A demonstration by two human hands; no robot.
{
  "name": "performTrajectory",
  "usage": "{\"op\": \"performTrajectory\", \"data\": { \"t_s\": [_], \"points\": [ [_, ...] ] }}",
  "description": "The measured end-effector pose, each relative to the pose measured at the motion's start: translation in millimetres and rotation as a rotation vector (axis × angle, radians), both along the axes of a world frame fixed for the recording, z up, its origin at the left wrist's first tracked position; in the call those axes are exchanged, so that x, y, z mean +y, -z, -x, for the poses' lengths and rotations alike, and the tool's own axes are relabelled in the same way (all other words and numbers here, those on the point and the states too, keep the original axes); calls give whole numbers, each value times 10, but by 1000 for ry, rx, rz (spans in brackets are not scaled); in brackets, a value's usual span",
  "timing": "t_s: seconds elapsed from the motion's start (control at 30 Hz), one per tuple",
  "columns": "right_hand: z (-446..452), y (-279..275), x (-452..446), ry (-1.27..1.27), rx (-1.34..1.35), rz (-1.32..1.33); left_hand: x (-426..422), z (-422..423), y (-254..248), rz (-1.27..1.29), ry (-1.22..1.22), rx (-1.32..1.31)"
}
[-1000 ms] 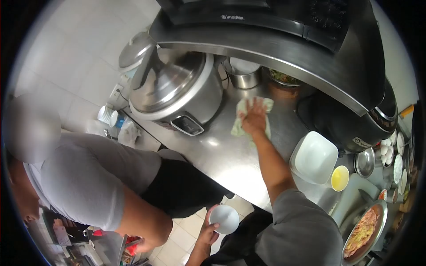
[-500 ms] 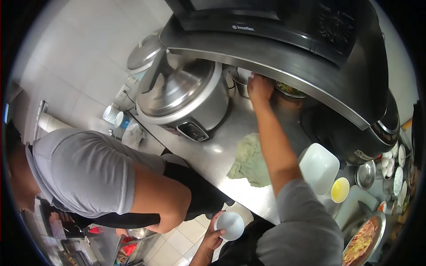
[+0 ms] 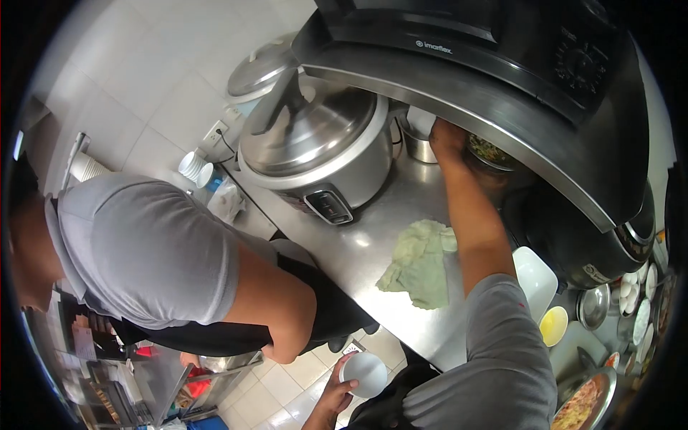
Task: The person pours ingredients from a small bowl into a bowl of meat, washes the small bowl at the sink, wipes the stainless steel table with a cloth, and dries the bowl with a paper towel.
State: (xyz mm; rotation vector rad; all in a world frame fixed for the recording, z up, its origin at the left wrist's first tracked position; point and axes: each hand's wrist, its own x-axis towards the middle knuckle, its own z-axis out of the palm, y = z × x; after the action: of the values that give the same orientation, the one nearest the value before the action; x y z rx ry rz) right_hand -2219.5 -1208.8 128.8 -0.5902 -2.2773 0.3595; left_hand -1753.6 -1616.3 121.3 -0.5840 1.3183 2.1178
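My left hand (image 3: 335, 393) is closed round the rim of a small white bowl (image 3: 365, 374), low in the view. Under the steel shelf, my right hand (image 3: 448, 140) reaches to a metal pot (image 3: 421, 147) and a white item (image 3: 421, 120) at its mouth. Its fingers are mostly hidden, so any grip is unclear. A crumpled pale green cloth (image 3: 419, 265) lies on the steel counter (image 3: 337, 265), left of my right forearm. Right of that hand sits a container of chopped greens (image 3: 489, 150).
A large steel cooker (image 3: 315, 143) stands at the back left. Beside me at left is a co-worker (image 3: 150, 251) in a grey shirt. A white square bowl (image 3: 534, 283), yellow-filled cup (image 3: 553, 326) and black cooker (image 3: 573, 236) are at right.
My right hand has left the cloth and moved up to the pot under the shelf. The cloth now lies nearer the counter's front edge. My left hand still holds the bowl. The view has shifted.
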Motion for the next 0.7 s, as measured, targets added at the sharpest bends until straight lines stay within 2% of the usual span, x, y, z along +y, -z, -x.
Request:
{"op": "performTrajectory", "data": {
  "t_s": [0.07,0.23,0.37,0.57,0.67,0.7],
  "points": [
    [60,82,38,25,42,-85,-53,-73,39,-40,-10,-25],
    [201,266,110,-51,-226,-72,-96,-131,8,-59,-16,-45],
    [145,230,39,-39,-244,54,-119,-141,21,-62,-32,-38],
    [184,253,47,2,-168,-93,-133,-136,19,-73,-54,-48],
    [145,189,32,-16,-272,-116,-130,-139,9,-66,-48,-56],
    [107,151,28,-41,-192,-141,-136,-152,11,-66,-50,-56]
  ]
}}
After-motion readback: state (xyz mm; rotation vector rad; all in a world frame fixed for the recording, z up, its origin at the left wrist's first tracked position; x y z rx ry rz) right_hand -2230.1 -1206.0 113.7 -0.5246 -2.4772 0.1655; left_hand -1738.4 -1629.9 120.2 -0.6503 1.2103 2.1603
